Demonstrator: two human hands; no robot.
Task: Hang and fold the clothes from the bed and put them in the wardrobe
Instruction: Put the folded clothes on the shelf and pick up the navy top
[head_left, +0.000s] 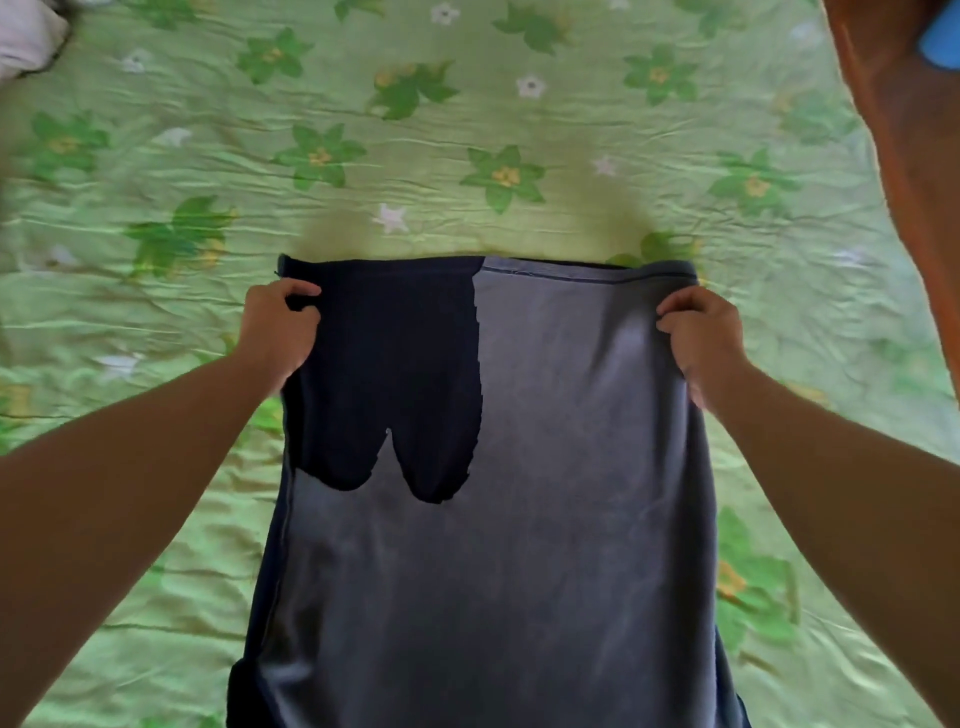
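Pinching the left edge of the dark blue garment (519, 545) near its far hem, the left hand (280, 332) mirrors the right hand (701, 343), which pinches the right edge. The garment stretches over the bed (467, 130), its long axis running straight away from the near edge.

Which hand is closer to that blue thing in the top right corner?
Right. The right hand grips the garment's right edge, below-left of the blue thing; the left hand grips the opposite edge.
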